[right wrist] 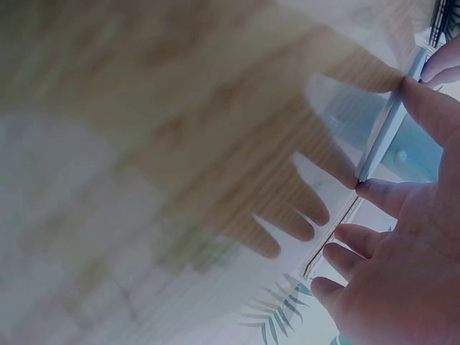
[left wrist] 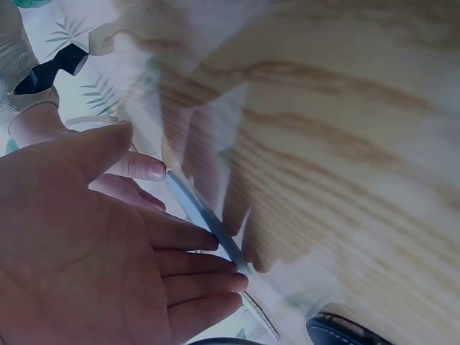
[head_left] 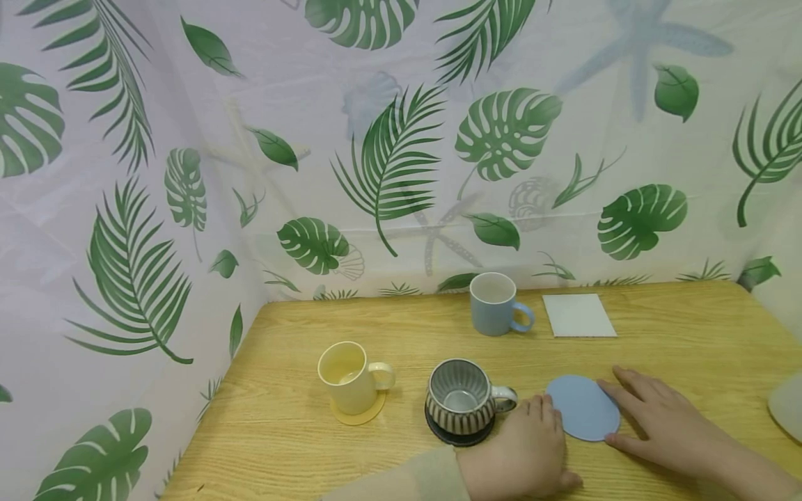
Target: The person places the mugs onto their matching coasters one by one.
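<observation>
A round blue coaster (head_left: 583,408) lies on the table between the two hands. My left hand (head_left: 529,442) rests beside it with fingers straight, their tips at its left edge. From the other side my right hand (head_left: 667,424) touches the right edge, thumb and index finger spread apart along the rim. In the right wrist view those fingertips (right wrist: 370,188) meet the coaster's thin side (right wrist: 384,133). Close left of my left hand, a ribbed grey-brown mug (head_left: 460,403) sits on a dark round coaster (head_left: 460,437), its handle pointing toward that hand.
A yellow mug (head_left: 351,383) stands on a yellow round coaster (head_left: 357,417) at left. Toward the back are a blue mug (head_left: 491,306) and a white square coaster (head_left: 579,316). A pale rounded object (head_left: 788,407) shows at the right edge. Leaf-print cloth (head_left: 401,209) borders the wooden table.
</observation>
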Demonstrator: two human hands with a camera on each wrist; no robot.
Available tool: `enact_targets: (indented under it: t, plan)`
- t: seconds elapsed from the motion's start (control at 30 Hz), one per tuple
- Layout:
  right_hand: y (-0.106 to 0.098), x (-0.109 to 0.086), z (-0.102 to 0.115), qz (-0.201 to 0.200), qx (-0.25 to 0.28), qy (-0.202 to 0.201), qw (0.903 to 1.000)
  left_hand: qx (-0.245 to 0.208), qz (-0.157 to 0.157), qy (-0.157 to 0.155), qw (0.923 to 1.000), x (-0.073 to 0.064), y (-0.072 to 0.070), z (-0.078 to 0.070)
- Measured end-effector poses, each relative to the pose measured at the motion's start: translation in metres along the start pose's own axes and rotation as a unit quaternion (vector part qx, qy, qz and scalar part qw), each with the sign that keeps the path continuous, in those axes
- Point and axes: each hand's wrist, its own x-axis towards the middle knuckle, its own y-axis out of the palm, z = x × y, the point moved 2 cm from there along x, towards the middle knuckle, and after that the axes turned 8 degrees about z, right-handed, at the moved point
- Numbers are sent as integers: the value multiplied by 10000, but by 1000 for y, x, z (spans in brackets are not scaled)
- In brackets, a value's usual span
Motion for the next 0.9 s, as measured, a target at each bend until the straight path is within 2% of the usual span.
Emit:
enact_targets:
  t: [0.2, 0.6, 0.9]
  plan:
    - [0, 1, 0, -19, -18, -27, 10000, -311, 53, -92, 9995, 0, 2, 1]
    - [1, 2, 0, -85, 99, -251, 9996, -337, 166, 196, 9991, 0, 0, 6]
    - [0, 3, -2, -5, 148, -228, 9996, -323, 195, 150, 9992, 5, 6, 5]
